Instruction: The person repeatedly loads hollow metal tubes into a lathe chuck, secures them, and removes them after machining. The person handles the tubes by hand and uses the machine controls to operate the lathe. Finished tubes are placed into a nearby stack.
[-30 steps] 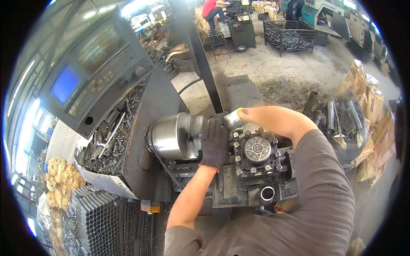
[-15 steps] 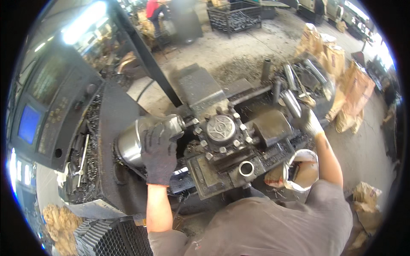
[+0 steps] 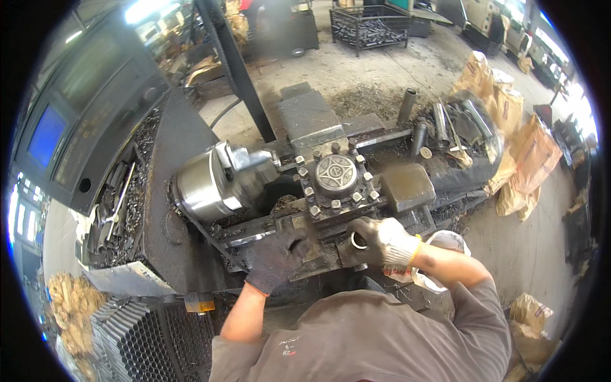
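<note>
My right hand [image 3: 382, 240], in a pale glove with dark, soiled fingers, is closed around the rim of a short metal tube [image 3: 358, 240] on the lathe carriage's near side. My left hand [image 3: 277, 258], in a dark glove, is low over the carriage left of it. Its fingers blend into the dark metal, so their grip is unclear. Behind both hands sits the bolted tool post [image 3: 336, 174] with its round patterned cap. Left of that is the shiny lathe chuck [image 3: 207, 183], its jaw area blurred, with no hand on it.
Metal tubes [image 3: 440, 124] lie on a cluttered ledge at the right. A white bucket [image 3: 449, 242] stands behind my right forearm. Dark chips fill the tray [image 3: 130, 204] by the control panel [image 3: 46, 135]. Stacked tubes [image 3: 130, 340] are at lower left; paper sacks [image 3: 525, 159] stand right.
My left hand has left the chuck and come down toward me, to the carriage. My right hand has moved from the tubes at the right to the short tube on the carriage.
</note>
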Demonstrator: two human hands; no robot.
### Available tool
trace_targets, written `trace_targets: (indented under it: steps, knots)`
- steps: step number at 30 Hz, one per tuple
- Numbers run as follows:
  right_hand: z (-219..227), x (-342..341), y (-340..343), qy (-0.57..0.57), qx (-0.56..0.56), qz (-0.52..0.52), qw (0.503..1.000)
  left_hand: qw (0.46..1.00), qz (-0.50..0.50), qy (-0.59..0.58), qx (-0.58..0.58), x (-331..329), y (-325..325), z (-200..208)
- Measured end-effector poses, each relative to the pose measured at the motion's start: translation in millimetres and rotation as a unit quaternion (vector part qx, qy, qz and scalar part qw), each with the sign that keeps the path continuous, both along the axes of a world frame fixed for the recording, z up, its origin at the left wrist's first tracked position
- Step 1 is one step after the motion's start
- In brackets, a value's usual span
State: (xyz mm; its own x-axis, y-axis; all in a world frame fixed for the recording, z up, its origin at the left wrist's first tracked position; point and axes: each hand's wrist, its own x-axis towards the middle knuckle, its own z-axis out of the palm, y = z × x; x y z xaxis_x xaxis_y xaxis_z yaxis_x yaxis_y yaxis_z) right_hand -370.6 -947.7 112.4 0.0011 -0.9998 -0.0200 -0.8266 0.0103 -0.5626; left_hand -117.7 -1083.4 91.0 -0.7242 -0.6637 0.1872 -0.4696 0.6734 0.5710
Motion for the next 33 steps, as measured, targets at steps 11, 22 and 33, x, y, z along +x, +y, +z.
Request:
trace_targets:
  steps: [11,22,33]
  knots:
    - [95,-92,-193,0.202,-0.045,0.15,0.967,0.819,0.461,0.234,0.249,184,72,-253]
    - [-56,-126,-313,0.176,0.005,0.347,0.921,0.536,0.575,0.581,0.213,310,74,-250]
    - [-33,-16,-375,-0.099,0.191,0.189,0.958,0.419,0.593,0.577,0.374,302,57,-184]
